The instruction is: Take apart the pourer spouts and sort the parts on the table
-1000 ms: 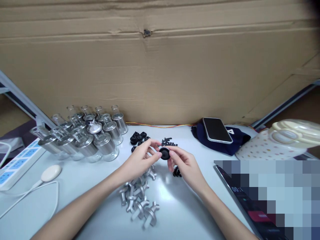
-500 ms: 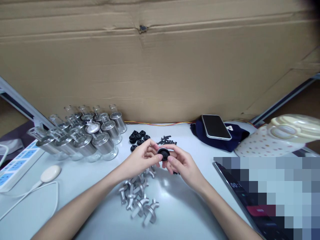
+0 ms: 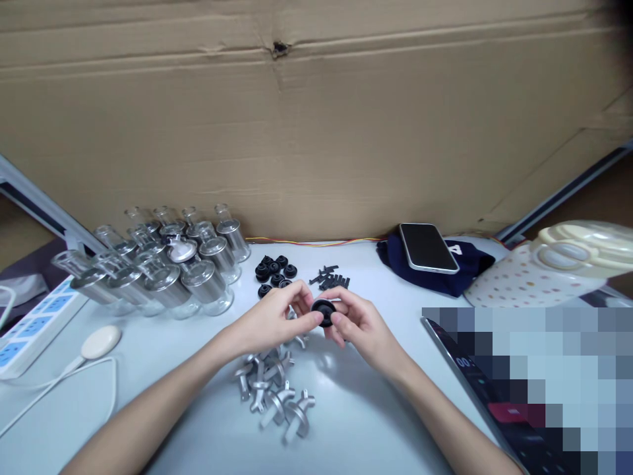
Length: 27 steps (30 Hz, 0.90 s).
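Between both hands, above the middle of the table, is a round black rubber stopper (image 3: 324,313) with a ridged face turned toward me. My left hand (image 3: 284,315) pinches its left edge between thumb and fingers. On the right edge, the thumb and fingertips of my right hand (image 3: 363,326) press in. Silver pour spouts (image 3: 277,389) lie in a loose heap just below my left hand. Several more black stoppers (image 3: 271,270) sit beyond it. Small black strips (image 3: 333,278) are scattered behind the held stopper. Whatever lies behind the stopper is hidden by my fingers.
Glass bottles with metal sleeves (image 3: 163,284) stand grouped at the back left, one topped with a spout. A white power strip (image 3: 39,323) and round charger (image 3: 101,342) lie left. A phone (image 3: 429,247) rests on a dark cap (image 3: 465,280); a tablet (image 3: 475,376) lies right.
Both hands have kept hold of the stopper, which has tilted so that its black face shows more. The view has shifted very slightly.
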Each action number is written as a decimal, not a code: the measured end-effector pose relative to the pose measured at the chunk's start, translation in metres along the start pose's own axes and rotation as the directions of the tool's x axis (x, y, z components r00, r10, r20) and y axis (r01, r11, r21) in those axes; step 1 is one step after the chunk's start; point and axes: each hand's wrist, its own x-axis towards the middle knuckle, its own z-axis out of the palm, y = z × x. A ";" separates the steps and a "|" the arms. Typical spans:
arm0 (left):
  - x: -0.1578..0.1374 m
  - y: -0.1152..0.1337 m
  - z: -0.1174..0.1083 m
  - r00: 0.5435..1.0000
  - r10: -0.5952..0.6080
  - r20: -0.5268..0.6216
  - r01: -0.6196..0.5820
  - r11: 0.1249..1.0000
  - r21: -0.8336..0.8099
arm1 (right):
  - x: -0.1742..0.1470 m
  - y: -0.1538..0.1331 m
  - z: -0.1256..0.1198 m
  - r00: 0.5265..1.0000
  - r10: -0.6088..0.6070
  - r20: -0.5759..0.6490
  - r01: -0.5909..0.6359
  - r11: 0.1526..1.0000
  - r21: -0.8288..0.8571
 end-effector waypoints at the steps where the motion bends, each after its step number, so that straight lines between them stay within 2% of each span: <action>1: 0.000 -0.001 0.000 1.000 0.006 0.002 -0.006 0.999 0.033 | 0.000 0.000 0.001 1.000 -0.001 0.001 0.001 1.000 0.001; 6: -0.001 0.000 0.001 0.996 0.051 0.076 -0.061 0.989 0.134 | -0.001 -0.002 0.002 0.999 -0.032 0.013 0.032 0.999 0.039; 10: -0.002 0.000 0.001 0.994 0.100 0.040 -0.104 0.988 0.115 | -0.002 -0.001 0.001 0.997 -0.064 0.037 0.062 0.997 0.051; 22: -0.002 0.000 0.000 0.993 0.043 0.108 -0.054 0.994 0.096 | -0.003 -0.005 0.002 0.995 -0.032 0.090 0.033 0.999 -0.007; 27: -0.001 -0.001 0.003 0.996 0.012 0.088 -0.019 0.997 0.079 | -0.003 -0.005 0.002 0.997 -0.013 0.082 0.016 0.999 -0.038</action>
